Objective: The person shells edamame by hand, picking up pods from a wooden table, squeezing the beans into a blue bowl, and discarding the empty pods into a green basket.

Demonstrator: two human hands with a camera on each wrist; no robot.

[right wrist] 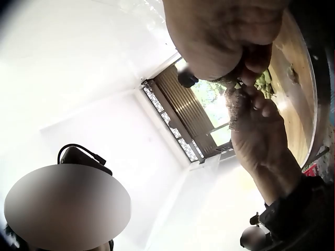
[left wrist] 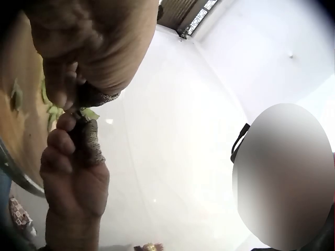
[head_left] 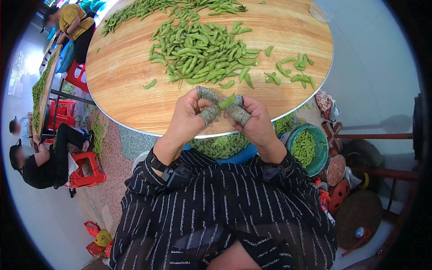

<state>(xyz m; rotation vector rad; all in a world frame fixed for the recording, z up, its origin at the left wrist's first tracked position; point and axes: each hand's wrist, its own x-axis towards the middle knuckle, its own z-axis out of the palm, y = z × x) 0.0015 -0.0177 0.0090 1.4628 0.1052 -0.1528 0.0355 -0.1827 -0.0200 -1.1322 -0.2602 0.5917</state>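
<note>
In the head view a green soybean pod [head_left: 227, 101] is held between both hands, close over the near edge of the round table. The left hand [head_left: 184, 116] pinches its left end between thumb and index finger, and the right hand [head_left: 258, 121] pinches the other end. Grey speckled covers [head_left: 209, 115] wrap the thumbs and index fingers. Part of the same pod [left wrist: 90, 113] shows between the fingertips in the left wrist view. A heap of pods [head_left: 202, 49] lies on the table beyond the hands.
Below the wood-grain table [head_left: 130, 96] a blue basin [head_left: 240, 156] holds light-green pieces. To its right stands a green bucket [head_left: 322, 150] of pods. Loose pods [head_left: 302, 78] lie at the table's right. Red stools [head_left: 85, 170] and seated people are at the left.
</note>
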